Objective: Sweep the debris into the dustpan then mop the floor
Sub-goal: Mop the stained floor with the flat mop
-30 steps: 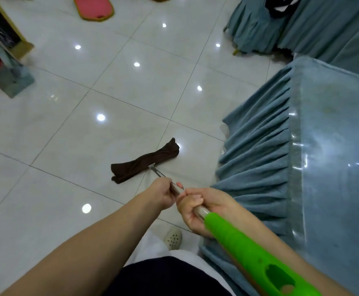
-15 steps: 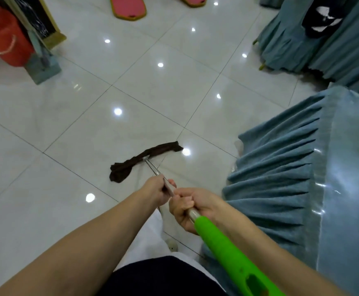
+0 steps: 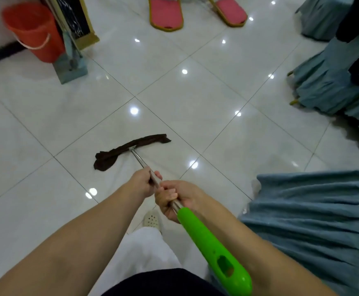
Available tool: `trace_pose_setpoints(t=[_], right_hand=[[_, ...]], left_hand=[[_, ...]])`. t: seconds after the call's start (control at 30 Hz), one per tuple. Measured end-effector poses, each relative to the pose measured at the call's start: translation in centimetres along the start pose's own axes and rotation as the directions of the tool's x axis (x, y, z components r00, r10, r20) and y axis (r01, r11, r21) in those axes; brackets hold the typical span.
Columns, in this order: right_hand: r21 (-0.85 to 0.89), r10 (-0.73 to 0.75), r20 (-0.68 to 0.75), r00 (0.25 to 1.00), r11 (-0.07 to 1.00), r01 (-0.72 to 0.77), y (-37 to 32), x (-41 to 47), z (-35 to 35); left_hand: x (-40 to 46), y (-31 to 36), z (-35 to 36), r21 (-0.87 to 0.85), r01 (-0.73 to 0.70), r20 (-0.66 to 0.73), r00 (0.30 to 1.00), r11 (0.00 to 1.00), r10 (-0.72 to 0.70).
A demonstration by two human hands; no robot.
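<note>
Mopping stage, judged from tool in use; no debris or dustpan seen w/ certainty. Both hands on mop handle (image 3: pixel 153 178): left hand (image 3: pixel 142 182) fwd on bare metal shaft, grip wrapped tight round it; right hand (image 3: pixel 174 197) just behind, touching left, grip pressed round shaft right above green sleeve (image 3: pixel 212 253). Mop head (image 3: pixel 129 148), dark brown cloth strip, lies flat on floor (image 3: pixel 195 99) ahead and slightly left of hands; left hand is nearer to it. Head's long axis runs lower-left to upper-right, roughly crosswise to shaft, which meets it near mid-length. Open room: bare tile fwd and to left. Limits: blue pleated cloth cover (image 3: pixel 313 221) close on right, more draped covers (image 3: pixel 328 86) far right; orange bucket (image 3: pixel 33 30) and grey-blue stand (image 3: pixel 72 67) far left, well apart from head. Next stroke prob. best fwd/left, away from cover hem. Shoe (image 3: pixel 151 218) below hands.
</note>
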State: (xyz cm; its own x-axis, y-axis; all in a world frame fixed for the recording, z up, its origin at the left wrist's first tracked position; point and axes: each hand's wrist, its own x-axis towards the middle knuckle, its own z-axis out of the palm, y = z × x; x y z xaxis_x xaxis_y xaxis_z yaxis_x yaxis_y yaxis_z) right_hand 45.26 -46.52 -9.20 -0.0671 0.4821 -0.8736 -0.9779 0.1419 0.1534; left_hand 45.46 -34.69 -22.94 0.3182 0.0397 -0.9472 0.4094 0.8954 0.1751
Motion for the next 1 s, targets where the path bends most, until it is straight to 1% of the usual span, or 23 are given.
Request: trace_pose_setpoints(t=[0.17, 0.23, 0.37, 0.5, 0.57, 0.67, 0.7, 0.83, 1.0], right_hand=[[-0.014, -0.034, 0.0, 0.999, 0.999, 0.034, -4.5, 2.6, 5.2], [-0.041, -0.042, -0.003, 0.999, 0.998, 0.042, -5.6, 3.6, 6.7], [-0.069, -0.019, -0.014, 1.0, 0.997, 0.018, -7.4, 5.1, 8.8], [-0.115, -0.016, -0.026, 1.0, 0.993, 0.013, -9.8, 5.4, 9.1], [-0.119, -0.006, -0.027, 1.0, 0.993, 0.003, -10.9, 4.9, 8.4], [-0.116, 0.01, -0.023, 1.0, 0.993, -0.013, -12.8, 3.3, 6.6], [-0.122, 0.01, -0.021, 1.0, 0.992, -0.013, -13.6, 2.7, 5.8], [-0.174, 0.029, -0.055, 0.998, 0.984, -0.038, -17.2, -0.9, 1.9], [-0.215, 0.076, -0.114, 0.991, 0.972, -0.099, -21.4, -5.9, -4.0]], left_hand=[[0.4, 5.7, 1.7, 0.013, -0.012, 0.032, 0.999, 1.0, 0.011], [0.4, 7.3, 2.2, -0.029, -0.026, 0.019, 0.999, 0.999, 0.027], [0.6, 9.5, 3.0, -0.109, -0.079, -0.007, 0.997, 0.991, 0.079], [1.6, 10.5, 4.7, -0.081, -0.081, -0.051, 0.996, 0.993, 0.077], [2.0, 10.0, 5.9, -0.078, -0.066, -0.058, 0.996, 0.995, 0.061], [2.5, 8.5, 8.0, -0.075, -0.113, -0.097, 0.99, 0.991, 0.106], [2.6, 7.7, 8.9, -0.08, -0.11, -0.095, 0.99, 0.991, 0.102], [2.8, 3.9, 13.1, -0.093, -0.051, -0.065, 0.997, 0.994, 0.045], [3.3, -2.2, 18.9, -0.173, -0.05, -0.024, 0.999, 0.984, 0.046]])
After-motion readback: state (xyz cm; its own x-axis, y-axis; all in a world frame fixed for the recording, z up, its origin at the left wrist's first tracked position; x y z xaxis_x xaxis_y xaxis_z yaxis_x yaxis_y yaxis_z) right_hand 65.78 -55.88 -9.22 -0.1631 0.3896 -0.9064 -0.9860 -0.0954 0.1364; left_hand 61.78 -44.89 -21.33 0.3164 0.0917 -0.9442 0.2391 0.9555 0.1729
